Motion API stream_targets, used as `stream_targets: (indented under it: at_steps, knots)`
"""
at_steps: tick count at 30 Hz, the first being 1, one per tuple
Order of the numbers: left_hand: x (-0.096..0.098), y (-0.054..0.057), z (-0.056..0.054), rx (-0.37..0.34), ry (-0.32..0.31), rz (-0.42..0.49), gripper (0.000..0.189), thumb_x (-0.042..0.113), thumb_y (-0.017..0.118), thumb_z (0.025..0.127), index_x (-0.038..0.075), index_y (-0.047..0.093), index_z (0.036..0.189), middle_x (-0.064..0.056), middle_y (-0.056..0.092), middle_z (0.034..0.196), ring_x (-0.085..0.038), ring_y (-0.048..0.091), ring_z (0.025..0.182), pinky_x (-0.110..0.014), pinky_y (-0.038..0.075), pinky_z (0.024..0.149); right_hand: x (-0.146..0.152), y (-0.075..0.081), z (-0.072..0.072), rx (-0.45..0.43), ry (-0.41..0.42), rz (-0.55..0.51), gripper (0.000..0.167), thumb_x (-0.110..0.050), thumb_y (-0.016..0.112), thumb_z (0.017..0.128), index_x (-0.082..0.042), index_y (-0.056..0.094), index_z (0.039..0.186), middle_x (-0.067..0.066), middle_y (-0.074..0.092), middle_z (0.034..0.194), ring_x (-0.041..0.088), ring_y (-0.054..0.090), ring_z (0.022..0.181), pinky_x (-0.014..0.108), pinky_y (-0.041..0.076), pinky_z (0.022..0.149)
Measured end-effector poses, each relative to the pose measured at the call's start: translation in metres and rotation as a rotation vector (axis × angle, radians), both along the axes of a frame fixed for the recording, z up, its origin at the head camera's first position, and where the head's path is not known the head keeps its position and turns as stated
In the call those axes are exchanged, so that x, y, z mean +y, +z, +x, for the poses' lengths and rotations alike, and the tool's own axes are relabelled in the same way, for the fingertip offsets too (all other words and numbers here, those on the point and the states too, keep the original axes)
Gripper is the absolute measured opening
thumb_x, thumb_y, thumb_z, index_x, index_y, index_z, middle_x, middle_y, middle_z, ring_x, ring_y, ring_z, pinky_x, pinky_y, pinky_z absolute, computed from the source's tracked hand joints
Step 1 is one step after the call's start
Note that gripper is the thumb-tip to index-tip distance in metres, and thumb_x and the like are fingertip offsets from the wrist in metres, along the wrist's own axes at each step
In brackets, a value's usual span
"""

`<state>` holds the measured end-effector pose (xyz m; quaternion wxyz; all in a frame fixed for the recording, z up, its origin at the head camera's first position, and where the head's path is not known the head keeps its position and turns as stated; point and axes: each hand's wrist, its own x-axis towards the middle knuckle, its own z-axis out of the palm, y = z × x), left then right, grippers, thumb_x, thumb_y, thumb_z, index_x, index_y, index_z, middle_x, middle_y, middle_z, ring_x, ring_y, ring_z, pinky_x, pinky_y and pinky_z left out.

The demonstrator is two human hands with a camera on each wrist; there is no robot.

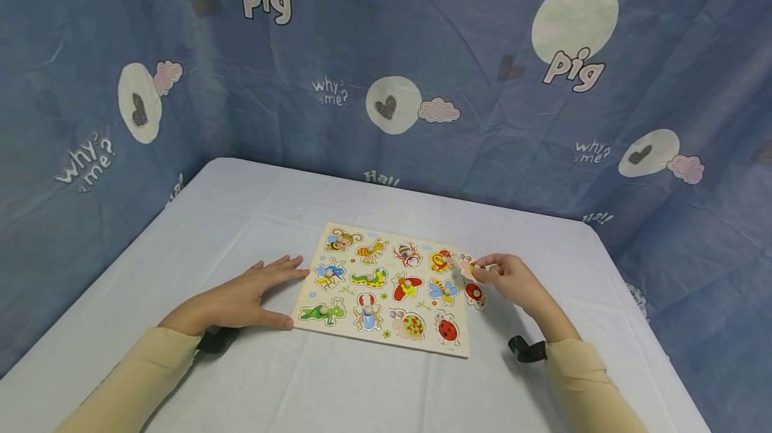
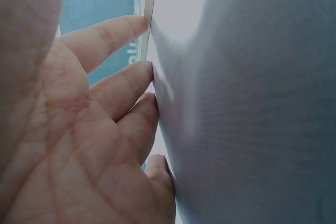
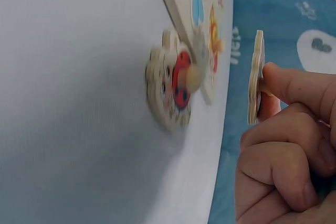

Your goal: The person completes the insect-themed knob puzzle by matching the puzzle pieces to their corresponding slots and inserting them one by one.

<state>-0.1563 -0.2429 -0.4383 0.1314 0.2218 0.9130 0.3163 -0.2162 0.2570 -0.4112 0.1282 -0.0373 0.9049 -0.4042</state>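
My right hand holds a snail puzzle piece by its knob, between thumb and forefinger, raised over the board's right edge. In the right wrist view the piece shows edge-on, clear of the table. Below it, a ladybug piece with a round wooden knob lies by the wooden peg-puzzle board. My left hand lies spread at the board's left edge, thumb at the near corner. Its straight fingertips touch that edge in the left wrist view.
Several knobbed insect pieces sit in the board, among them a caterpillar and a stag beetle. The snail picture and ladybug picture at the near right have no knobs. Blue printed cloth hangs behind the white-covered table.
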Motion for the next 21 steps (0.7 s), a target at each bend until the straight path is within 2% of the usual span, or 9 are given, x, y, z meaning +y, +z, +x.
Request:
stream_targets:
  at_steps: [8, 15, 21]
  knots:
    - [0.0, -0.001, 0.0, 0.007, -0.004, 0.003, 0.097, 0.054, 0.092, 0.079, 0.019, 0.052, 0.16, -0.017, 0.031, 0.177, -0.048, 0.019, 0.165, -0.078, 0.006, 0.129, -0.015, -0.003, 0.009, -0.004, 0.046, -0.038, 0.029, -0.021, 0.071, 0.102, 0.002, 0.071, 0.121, -0.003, 0.047, 0.063, 0.01, 0.034, 0.056, 0.024, 0.026, 0.048]
    - [0.001, 0.0, 0.0, 0.005, 0.0, -0.002, 0.097, 0.054, 0.091, 0.079, 0.02, 0.051, 0.161, -0.016, 0.031, 0.177, -0.047, 0.019, 0.165, -0.077, 0.006, 0.13, -0.026, -0.005, 0.016, -0.023, 0.081, -0.072, 0.026, -0.02, 0.073, 0.102, 0.001, 0.071, 0.117, 0.002, 0.056, 0.067, 0.014, 0.047, 0.062, 0.025, 0.038, 0.052]
    - [0.0, 0.001, 0.0, 0.003, 0.0, -0.001, 0.097, 0.054, 0.091, 0.079, 0.02, 0.051, 0.161, -0.016, 0.031, 0.177, -0.047, 0.019, 0.165, -0.077, 0.005, 0.129, -0.034, -0.006, 0.021, -0.04, 0.12, -0.093, 0.024, -0.02, 0.072, 0.102, 0.001, 0.071, 0.115, 0.001, 0.054, 0.067, 0.012, 0.043, 0.061, 0.024, 0.034, 0.052]
